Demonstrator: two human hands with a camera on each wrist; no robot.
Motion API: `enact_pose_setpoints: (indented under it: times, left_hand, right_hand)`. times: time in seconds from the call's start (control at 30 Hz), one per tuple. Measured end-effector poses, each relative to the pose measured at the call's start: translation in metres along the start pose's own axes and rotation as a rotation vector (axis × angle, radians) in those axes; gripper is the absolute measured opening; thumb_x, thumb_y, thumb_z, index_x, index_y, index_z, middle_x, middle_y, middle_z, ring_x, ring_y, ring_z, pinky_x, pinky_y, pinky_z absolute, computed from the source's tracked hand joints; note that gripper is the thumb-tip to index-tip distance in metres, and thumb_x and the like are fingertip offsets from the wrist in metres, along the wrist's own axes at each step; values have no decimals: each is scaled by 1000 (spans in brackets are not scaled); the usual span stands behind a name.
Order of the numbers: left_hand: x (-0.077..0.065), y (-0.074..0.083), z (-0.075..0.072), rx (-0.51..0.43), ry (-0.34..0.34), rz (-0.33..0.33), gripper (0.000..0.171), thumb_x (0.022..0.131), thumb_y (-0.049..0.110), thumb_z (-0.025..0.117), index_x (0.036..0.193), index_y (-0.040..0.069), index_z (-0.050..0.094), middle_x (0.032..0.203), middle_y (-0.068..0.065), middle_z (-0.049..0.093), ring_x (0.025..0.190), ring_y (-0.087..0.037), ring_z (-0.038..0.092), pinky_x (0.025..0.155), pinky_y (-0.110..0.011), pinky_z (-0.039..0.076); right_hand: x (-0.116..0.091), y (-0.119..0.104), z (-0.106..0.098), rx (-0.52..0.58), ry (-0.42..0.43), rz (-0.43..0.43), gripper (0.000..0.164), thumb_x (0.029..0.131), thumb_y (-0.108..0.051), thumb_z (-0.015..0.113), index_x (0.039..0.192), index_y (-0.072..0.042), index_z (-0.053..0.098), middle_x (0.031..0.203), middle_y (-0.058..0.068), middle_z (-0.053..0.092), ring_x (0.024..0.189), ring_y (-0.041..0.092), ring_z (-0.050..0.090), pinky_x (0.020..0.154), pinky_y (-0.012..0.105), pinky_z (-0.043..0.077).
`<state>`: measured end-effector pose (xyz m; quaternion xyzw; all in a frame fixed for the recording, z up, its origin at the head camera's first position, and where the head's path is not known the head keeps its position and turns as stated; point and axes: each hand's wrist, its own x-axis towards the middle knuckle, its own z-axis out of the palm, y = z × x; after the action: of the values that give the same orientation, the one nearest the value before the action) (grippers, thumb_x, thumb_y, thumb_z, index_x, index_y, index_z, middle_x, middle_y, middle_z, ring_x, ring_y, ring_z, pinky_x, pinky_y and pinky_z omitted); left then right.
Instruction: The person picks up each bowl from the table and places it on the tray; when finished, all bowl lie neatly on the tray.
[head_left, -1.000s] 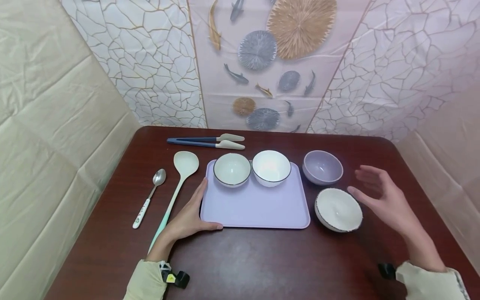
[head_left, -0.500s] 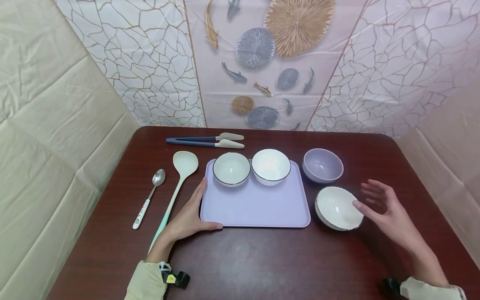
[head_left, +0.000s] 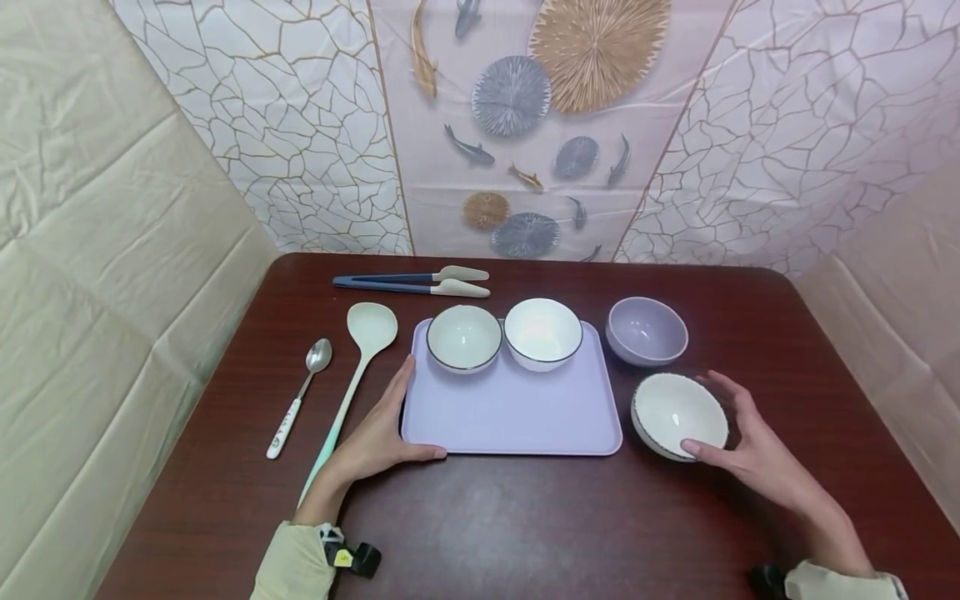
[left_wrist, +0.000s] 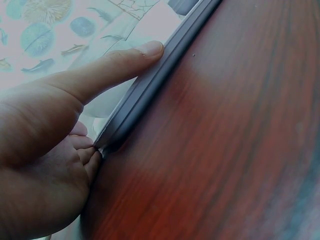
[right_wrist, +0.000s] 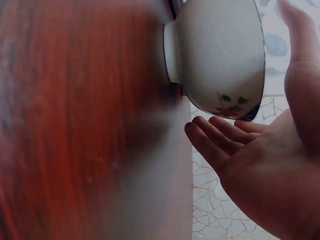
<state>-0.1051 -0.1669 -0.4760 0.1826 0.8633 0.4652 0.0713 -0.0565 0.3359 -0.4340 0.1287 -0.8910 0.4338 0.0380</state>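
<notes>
My left hand (head_left: 375, 439) rests at the near left corner of a lilac tray (head_left: 517, 421), its thumb along the front edge and its fingers along the left side. In the left wrist view the straight thumb (left_wrist: 117, 67) touches the tray's rim. Beside the tray's right end stands a white bowl (head_left: 671, 412) with a dark speckled rim. My right hand (head_left: 765, 462) is spread around that bowl's right side, thumb over the near rim. The right wrist view shows the hand's extended fingers (right_wrist: 212, 137) near the bowl's flower-printed wall (right_wrist: 220, 55), with a gap visible.
Two dark-rimmed bowls, one pale green (head_left: 463, 340) and one white (head_left: 542, 333), stand on the tray's far half. A purple bowl (head_left: 647, 332) is behind the speckled-rim bowl. Tongs (head_left: 412, 284), a long-handled ladle (head_left: 360, 358) and a small spoon (head_left: 300, 398) lie left and back.
My right hand has come down and leftward from beside the bowl to around its right side, thumb now over the near rim. The left hand and tray stay put.
</notes>
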Motion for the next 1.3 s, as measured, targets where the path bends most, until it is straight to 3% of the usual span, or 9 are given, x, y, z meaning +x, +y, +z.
enact_pose_setpoints:
  times: [0.23,0.63,0.97,1.3]
  left_hand:
    - [0,-1,0,-5,2,10,133,65,43,91,159,14,1,164,-3,1,146,-13,6,112,-46,20]
    - [0,0,-1,-13,5,14,134,65,43,92,158,13,1,164,-3,1,146,-13,7,112,-46,20]
    - [0,1,-1,-10,5,28,134,64,43,92,158,12,2,164,-4,2,146,-13,7,113,-46,20]
    - [-1,1,-1,-21,4,23,134,65,42,92,158,12,0,164,-6,1,147,-17,7,112,-49,21]
  right_hand:
    - [-1,-1,8,0,-46,46,115,71,-5,87,157,-13,12,144,23,31,114,-2,37,86,6,31]
    - [0,-2,11,-58,-30,47,127,61,-14,95,157,-15,12,141,21,36,116,8,39,89,6,27]
    - [0,-2,14,-93,13,34,124,59,-17,96,156,-12,19,136,21,43,110,5,44,87,7,29]
    - [0,1,14,-124,42,39,121,57,-20,98,154,-17,25,135,18,46,109,7,45,83,8,32]
